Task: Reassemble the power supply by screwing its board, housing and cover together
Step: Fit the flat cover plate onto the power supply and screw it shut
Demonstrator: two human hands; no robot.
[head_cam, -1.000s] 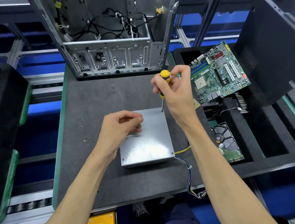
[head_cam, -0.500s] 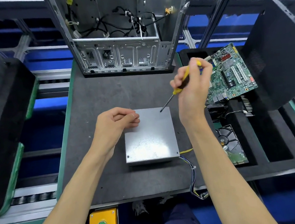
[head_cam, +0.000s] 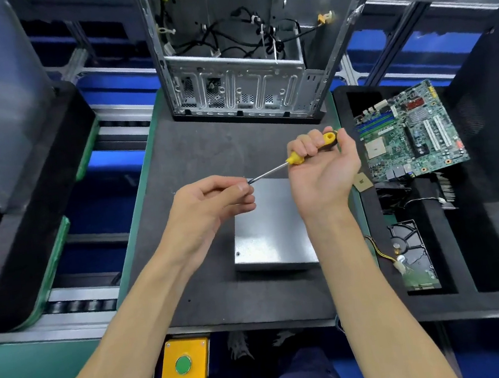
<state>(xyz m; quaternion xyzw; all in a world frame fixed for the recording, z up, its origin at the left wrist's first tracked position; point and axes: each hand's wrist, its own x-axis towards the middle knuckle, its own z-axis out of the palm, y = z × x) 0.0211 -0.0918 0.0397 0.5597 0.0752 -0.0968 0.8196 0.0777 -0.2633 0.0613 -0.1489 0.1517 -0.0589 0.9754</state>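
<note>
power supply (head_cam: 272,226): closed grey metal box

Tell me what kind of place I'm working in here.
Probably a computer assembly or repair line in a factory: an open computer case stands on the padded bench, a motherboard lies in a foam tray, and roller conveyors run alongside.

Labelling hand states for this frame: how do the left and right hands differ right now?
The right hand wraps its fingers round the yellow handle of the screwdriver, palm turned toward the camera. The left hand pinches its fingertips together at the screwdriver's tip; whether it holds a screw is too small to tell. Both hover above the far end of the power supply.
</note>
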